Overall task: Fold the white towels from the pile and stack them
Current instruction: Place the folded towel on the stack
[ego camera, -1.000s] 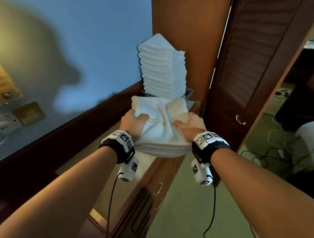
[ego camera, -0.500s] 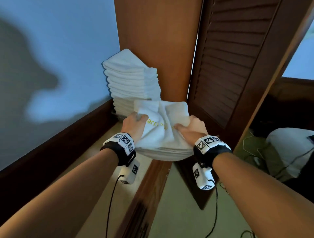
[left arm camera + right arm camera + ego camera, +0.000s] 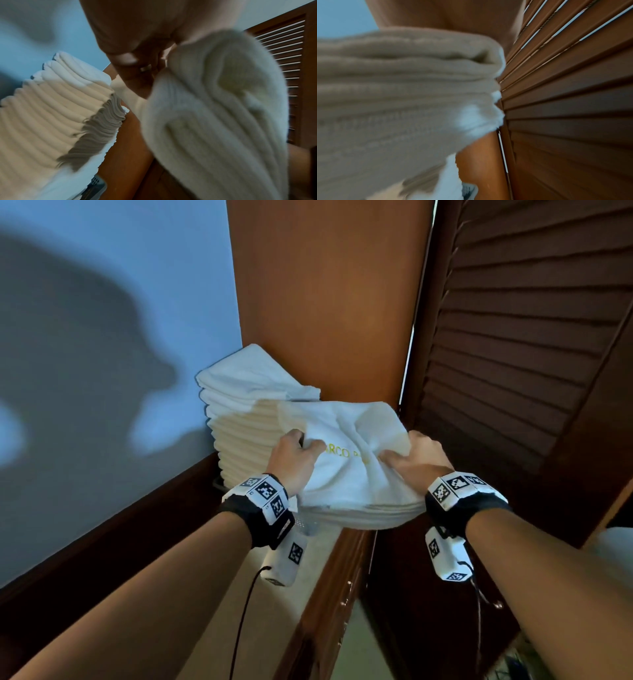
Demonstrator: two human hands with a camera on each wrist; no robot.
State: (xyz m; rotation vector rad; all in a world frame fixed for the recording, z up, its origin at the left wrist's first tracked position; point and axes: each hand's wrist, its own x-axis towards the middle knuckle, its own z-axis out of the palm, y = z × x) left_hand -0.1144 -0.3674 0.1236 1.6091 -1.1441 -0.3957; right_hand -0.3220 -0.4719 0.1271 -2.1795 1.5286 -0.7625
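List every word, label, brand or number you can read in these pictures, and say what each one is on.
"ARCO" in yellow letters, on the top towel of the bundle of folded towels held by the left hand and the right hand; the word is cut off by the left hand and more letters after it are lost in a crease.
Black-and-white square code markers, on the wrist bands: patterns only, no readable text.
Stack of folded towels: no text visible.

Left hand (image 3: pixel 294 462) and right hand (image 3: pixel 416 462) each grip the folded towel bundle (image 3: pixel 352 474) beside the tall towel stack (image 3: pixel 246 419).
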